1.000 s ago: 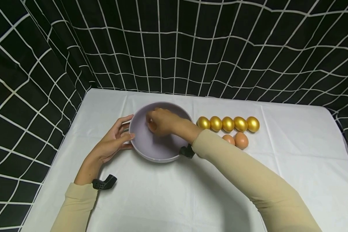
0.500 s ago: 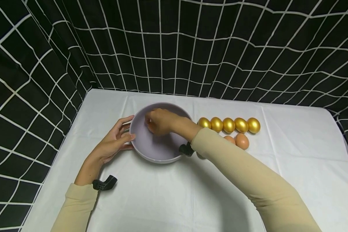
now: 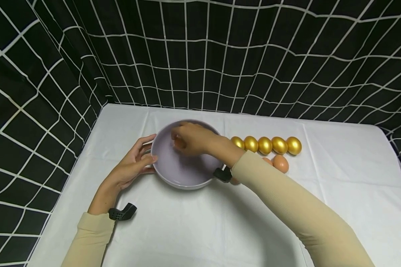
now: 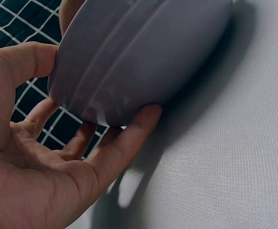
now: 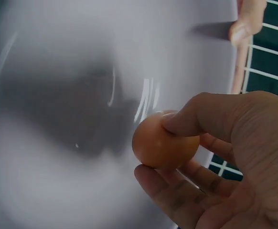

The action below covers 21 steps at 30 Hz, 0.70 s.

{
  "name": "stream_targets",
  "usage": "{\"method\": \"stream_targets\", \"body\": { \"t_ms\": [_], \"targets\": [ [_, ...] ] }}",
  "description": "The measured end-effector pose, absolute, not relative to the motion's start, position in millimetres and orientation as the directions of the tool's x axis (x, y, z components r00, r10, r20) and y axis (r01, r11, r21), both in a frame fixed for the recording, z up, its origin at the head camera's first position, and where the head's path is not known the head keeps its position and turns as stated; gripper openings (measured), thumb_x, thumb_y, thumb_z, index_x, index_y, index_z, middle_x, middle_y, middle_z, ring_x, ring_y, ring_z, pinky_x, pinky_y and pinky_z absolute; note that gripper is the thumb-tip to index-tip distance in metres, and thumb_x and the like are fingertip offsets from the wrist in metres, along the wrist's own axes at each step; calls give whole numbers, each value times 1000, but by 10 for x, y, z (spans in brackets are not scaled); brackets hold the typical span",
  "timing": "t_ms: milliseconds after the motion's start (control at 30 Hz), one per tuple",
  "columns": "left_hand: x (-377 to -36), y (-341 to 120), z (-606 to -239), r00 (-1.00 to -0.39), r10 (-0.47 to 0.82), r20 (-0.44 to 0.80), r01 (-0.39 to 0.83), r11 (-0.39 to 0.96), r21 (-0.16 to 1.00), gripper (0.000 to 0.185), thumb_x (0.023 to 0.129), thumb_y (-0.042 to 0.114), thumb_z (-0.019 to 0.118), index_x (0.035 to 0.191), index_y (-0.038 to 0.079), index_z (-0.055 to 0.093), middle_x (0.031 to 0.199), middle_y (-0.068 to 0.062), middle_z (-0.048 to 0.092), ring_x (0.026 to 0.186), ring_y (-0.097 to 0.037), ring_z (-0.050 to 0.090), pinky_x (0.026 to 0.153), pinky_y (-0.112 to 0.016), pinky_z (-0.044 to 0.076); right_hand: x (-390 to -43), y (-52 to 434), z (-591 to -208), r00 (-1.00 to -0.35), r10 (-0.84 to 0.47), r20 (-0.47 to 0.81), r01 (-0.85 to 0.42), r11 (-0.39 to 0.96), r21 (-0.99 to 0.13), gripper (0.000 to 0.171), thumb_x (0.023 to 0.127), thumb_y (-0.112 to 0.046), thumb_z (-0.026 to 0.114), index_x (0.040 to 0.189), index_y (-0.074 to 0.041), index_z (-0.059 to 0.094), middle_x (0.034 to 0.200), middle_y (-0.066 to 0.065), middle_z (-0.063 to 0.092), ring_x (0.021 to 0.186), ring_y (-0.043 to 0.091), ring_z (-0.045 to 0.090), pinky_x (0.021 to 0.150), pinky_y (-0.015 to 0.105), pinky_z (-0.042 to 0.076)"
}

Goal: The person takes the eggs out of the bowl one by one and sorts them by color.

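Note:
A wide lavender bowl [image 3: 173, 170] stands on the white cloth. My left hand [image 3: 131, 163] holds its left side, thumb over the rim and fingers against the outer wall, as the left wrist view shows. Inside the bowl, my right hand [image 3: 195, 140] pinches a brown egg [image 5: 160, 145] between thumb and fingers, near the bowl's inner wall. To the right lie golden eggs [image 3: 265, 145] in a row. In front of them is another brown egg [image 3: 280, 164], with one more beside it partly covered by the right sleeve. Part of a brown egg [image 3: 234, 181] shows by the right wrist.
White cloth [image 3: 173, 230] covers the table. Black fabric with a white grid [image 3: 214, 55] hangs behind it and at the left. The right forearm [image 3: 287, 200] crosses in front of the brown eggs.
My right hand has shifted slightly right inside the bowl, still pinching the egg. The left hand keeps its place on the bowl. The whole head view has drifted a little.

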<state>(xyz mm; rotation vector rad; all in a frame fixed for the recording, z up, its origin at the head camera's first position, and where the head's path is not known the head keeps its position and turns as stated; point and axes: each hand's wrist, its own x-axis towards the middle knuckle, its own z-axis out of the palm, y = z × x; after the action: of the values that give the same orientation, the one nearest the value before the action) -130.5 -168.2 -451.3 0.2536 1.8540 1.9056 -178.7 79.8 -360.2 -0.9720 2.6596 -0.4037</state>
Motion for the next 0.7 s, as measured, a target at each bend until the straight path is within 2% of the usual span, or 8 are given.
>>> {"method": "stream_targets", "body": {
  "t_ms": [100, 367, 533, 700],
  "targets": [
    [-1305, -1682, -4508, -875, 449, -183, -196, 18, 980, 76, 102, 4, 61, 167, 22, 24, 166, -17, 34, 135, -24, 56, 94, -42, 61, -1738, 880, -3590, -738, -664, -118, -596, 724, -346, 23, 99, -14, 67, 121, -8, 71, 115, 11, 67, 103, 26, 63, 93, 39, 55],
    [-1293, -1699, -4516, -879, 433, -198, -205, 29, 978, 76, 103, 4, 61, 167, 22, 25, 167, -18, 34, 131, -20, 58, 95, -43, 61, -1614, 1096, -3557, -743, -669, -15, -611, 688, -392, 17, 95, -10, 69, 113, -11, 69, 100, 6, 59, 93, 23, 57, 85, 36, 51],
    [-1296, -1688, -4521, -878, 438, -192, -201, 27, 979, 77, 102, 5, 62, 167, 22, 24, 166, -19, 34, 129, -19, 58, 95, -43, 61, -1521, 1260, -3498, -775, -631, -16, -553, 691, -465, 32, 88, -4, 73, 119, -13, 69, 111, 8, 59, 93, 23, 58, 83, 36, 51],
    [-1300, -1678, -4524, -878, 441, -188, -200, 20, 980, 77, 102, 5, 62, 167, 22, 24, 166, -19, 34, 130, -20, 58, 94, -44, 61, -1410, 1462, -3464, -805, -592, 27, -510, 669, -540, 43, 87, -4, 74, 128, -12, 68, 120, 10, 63, 99, 26, 60, 88, 38, 52]
  ]
}}
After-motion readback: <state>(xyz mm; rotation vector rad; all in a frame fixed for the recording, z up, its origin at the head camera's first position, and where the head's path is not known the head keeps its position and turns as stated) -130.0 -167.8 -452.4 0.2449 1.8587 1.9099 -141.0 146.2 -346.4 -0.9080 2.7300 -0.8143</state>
